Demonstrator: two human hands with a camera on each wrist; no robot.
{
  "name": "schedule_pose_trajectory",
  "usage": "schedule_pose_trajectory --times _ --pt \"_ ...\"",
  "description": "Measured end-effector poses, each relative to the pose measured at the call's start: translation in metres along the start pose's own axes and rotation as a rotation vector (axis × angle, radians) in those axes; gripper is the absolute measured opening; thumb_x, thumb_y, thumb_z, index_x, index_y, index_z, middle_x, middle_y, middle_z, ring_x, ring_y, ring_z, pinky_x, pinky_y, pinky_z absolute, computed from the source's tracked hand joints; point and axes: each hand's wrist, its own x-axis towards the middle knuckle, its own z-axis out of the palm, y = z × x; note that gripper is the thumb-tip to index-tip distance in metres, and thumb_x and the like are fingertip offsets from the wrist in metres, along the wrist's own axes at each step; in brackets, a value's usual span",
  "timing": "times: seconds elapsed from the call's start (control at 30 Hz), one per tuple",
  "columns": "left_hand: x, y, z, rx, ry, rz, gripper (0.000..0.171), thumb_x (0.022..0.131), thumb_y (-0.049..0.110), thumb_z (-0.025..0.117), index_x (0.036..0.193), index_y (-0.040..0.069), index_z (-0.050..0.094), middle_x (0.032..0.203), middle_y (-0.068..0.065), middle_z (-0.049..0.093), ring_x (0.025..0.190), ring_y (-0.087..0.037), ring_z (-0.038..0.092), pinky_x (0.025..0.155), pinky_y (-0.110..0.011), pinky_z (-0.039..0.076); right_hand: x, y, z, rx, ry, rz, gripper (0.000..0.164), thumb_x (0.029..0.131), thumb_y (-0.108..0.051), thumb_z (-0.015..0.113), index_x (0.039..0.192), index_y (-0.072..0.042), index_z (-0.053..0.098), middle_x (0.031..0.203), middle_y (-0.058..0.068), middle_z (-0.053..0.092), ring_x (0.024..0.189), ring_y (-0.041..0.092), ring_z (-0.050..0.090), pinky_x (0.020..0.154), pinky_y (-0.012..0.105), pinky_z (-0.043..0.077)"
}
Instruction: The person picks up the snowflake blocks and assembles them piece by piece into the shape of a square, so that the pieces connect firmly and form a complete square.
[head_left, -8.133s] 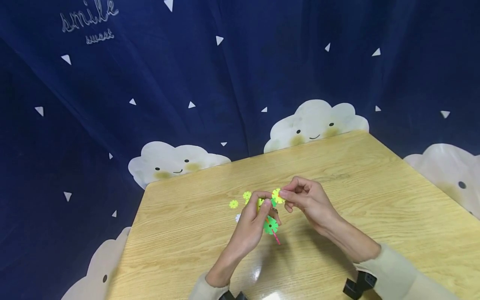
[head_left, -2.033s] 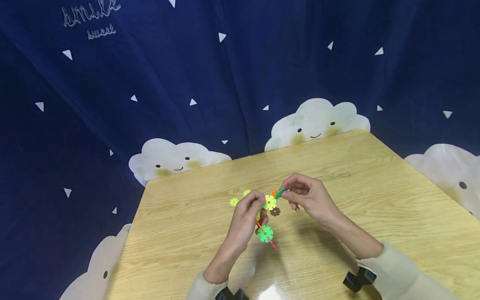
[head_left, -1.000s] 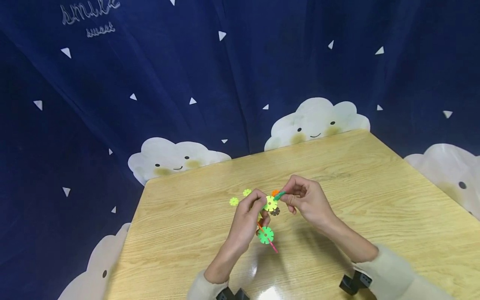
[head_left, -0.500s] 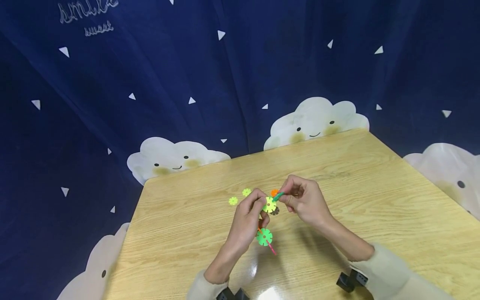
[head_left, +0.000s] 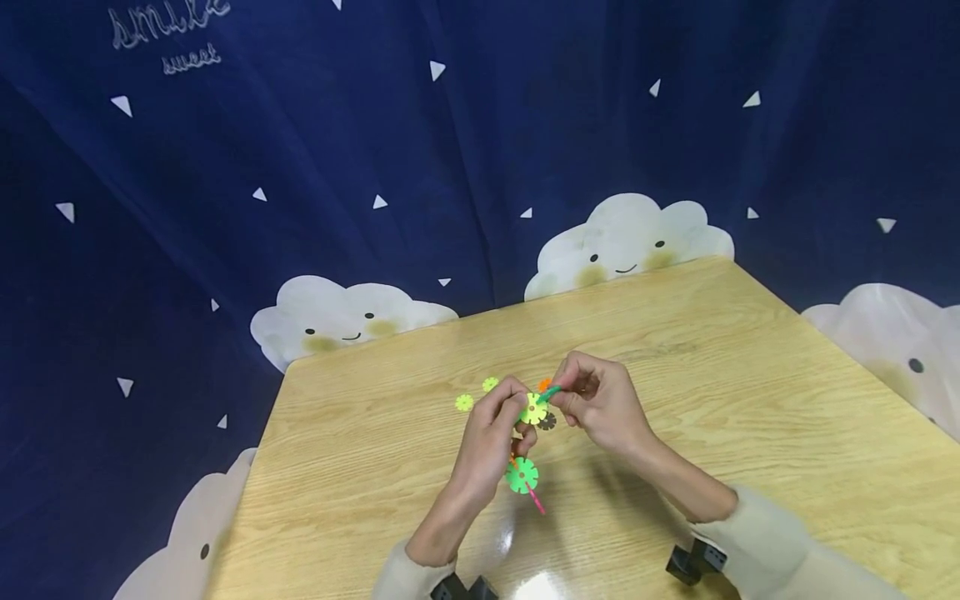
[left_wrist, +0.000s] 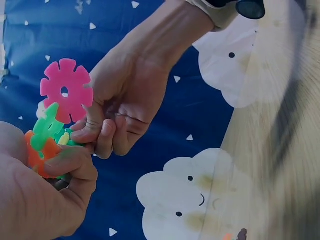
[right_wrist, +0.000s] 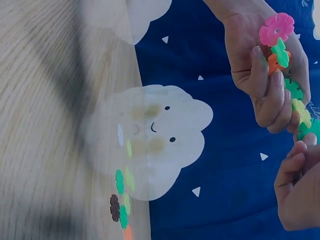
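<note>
My left hand (head_left: 483,442) grips a chain of notched plastic discs above the table. From its lower end, the chain runs pink disc (left_wrist: 52,92), light green disc (left_wrist: 44,131), orange disc (left_wrist: 34,156), then a green disc (right_wrist: 295,90) by the left fingers. Beyond that, a yellow disc (head_left: 534,409) stands out from the left fingertips. My right hand (head_left: 603,404) pinches another green disc (head_left: 551,392) between thumb and forefinger, edge-on and right at the yellow disc's upper right rim. Left fingers hide part of the chain's middle.
Loose discs lie on the wooden table (head_left: 360,467) behind the hands: two yellow discs, one a yellow disc (head_left: 464,402) at left, an orange disc (head_left: 545,384) and a brown disc (head_left: 547,422). The right wrist view also shows a white disc (right_wrist: 120,135). A navy curtain hangs behind.
Eight seconds ago my right hand held a yellow disc; now a yellow disc stands at my left fingertips and my right hand pinches a green one. Lately the green disc has moved closer against the yellow.
</note>
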Motion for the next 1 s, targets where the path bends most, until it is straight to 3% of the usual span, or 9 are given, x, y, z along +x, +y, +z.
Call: schedule_pose_trajectory --times 0.23,0.53,0.77,0.87,1.0 --pt "0.0006 0.0026 0.0003 -0.031 -0.010 0.022 0.023 0.108 0.017 0.041 0.093 0.003 0.051 0.076 -0.003 0.050 0.057 -0.013 0.047 0.053 -0.020 0.040 0.0016 -0.0028 -0.0017 0.003 -0.027 0.019 0.022 0.087 0.018 0.070 0.080 0.001 0.058 0.081 0.003 0.065 0.052 0.016 0.051 0.045 0.019 0.042" --pt "0.0009 -0.0008 -0.0041 -0.051 -0.040 0.001 0.016 0.107 0.015 0.042 0.107 0.003 0.053 0.081 -0.007 0.065 0.058 -0.016 0.059 0.059 -0.025 0.052 0.0047 0.0019 -0.0073 -0.009 -0.115 0.120 0.009 0.093 0.001 0.073 0.096 0.002 0.065 0.082 0.016 0.067 0.054 0.013 0.052 0.048 0.023 0.045" --pt "0.0000 0.0003 -0.0013 -0.050 -0.080 -0.027 0.030 0.111 0.038 0.043 0.119 0.010 0.049 0.092 -0.014 0.069 0.053 -0.016 0.054 0.046 -0.022 0.034 0.0076 0.0031 -0.0043 -0.023 -0.121 0.117 0.012 0.091 -0.003 0.077 0.102 -0.002 0.072 0.087 0.009 0.069 0.056 0.017 0.055 0.052 0.026 0.048" --pt "0.0010 0.0004 0.0007 -0.046 -0.087 -0.016 0.035 0.111 0.041 0.046 0.120 0.008 0.051 0.093 -0.016 0.068 0.053 -0.017 0.049 0.049 -0.022 0.038 0.0081 0.0017 -0.0032 -0.040 -0.131 0.114 0.011 0.091 -0.006 0.078 0.101 -0.007 0.075 0.089 0.008 0.068 0.059 0.021 0.056 0.052 0.026 0.048" --pt "0.0026 -0.0007 0.0031 -0.054 -0.059 -0.009 0.032 0.110 0.036 0.051 0.116 0.005 0.056 0.089 -0.013 0.065 0.070 -0.017 0.053 0.053 -0.020 0.040 0.0079 0.0003 -0.0031 -0.058 -0.147 0.125 0.008 0.092 -0.011 0.079 0.100 -0.013 0.076 0.090 0.008 0.066 0.062 0.031 0.058 0.051 0.025 0.048"
